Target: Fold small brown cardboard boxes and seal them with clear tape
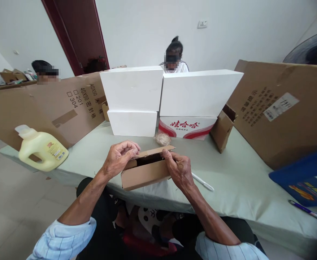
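Observation:
A small brown cardboard box [147, 176] is held over the near edge of the table, its long flap partly raised and its inside dark. My left hand [120, 159] is at the box's upper left, fingers curled and pressed together by the flap; whether they pinch anything is hidden. My right hand [178, 168] grips the right end of the box, thumb on top by the opening. Just behind the box lies a crumpled clear-brown ball [163, 139], perhaps tape or plastic. A white pen-like tool [203, 182] rests on the table right of my right hand.
White boxes [133, 90] and a red-and-white carton [187, 127] stand across the table [229, 173]. Large cardboard sheets [285, 112] flank both sides. A yellow jug [43, 150] stands left; a blue container [304, 177] and purple scissors [310, 213] are right. Two people sit beyond.

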A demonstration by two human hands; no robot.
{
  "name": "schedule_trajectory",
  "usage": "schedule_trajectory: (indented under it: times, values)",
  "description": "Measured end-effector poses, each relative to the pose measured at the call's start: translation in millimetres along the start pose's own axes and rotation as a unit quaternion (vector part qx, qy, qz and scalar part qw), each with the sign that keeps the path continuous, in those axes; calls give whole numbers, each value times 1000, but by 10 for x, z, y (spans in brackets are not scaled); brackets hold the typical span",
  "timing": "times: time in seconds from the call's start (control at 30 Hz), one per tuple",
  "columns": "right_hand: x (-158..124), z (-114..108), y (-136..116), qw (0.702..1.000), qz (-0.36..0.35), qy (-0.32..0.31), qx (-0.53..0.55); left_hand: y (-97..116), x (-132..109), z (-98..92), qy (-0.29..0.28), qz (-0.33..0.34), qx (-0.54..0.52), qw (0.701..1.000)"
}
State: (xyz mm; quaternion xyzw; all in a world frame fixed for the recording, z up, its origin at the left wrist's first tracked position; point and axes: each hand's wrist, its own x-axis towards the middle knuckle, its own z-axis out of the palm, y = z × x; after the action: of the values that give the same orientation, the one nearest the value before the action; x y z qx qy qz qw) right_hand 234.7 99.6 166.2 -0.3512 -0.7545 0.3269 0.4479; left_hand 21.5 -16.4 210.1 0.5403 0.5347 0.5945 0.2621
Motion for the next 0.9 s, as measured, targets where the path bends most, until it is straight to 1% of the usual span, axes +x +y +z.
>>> schedule_trajectory:
  times: [0.07, 0.2, 0.33, 0.47, 0.53, 0.7, 0.8, 0.9]
  values:
    - [-9, 13, -4, 999, 33, 6, -4, -45, -66, 28, -8, 18, -23, 1000]
    - [-39, 26, -2, 998, 54, 7, 17, -109, -184, 66, -8, 50, -29, 998]
    - [-115, 19, -7, 997, 62, 9, 54, -120, -229, 52, -12, 31, -42, 999]
    - [-238, 3, -3, 997, 39, 35, 57, -39, -162, 27, -19, -15, -17, 1000]
    - [-300, -2, 6, 997, 24, 49, 54, 35, -98, 32, -41, -42, 1, 998]
    - [-405, -20, 24, 997, -6, 60, 45, 202, 51, 116, -146, -65, -3, 987]
    - [-442, -36, 31, 997, -17, 59, 43, 222, 92, 171, -188, -75, 14, 979]
    - [-473, -44, 38, 997, -30, 64, 38, 198, 95, 194, -207, -85, 37, 974]
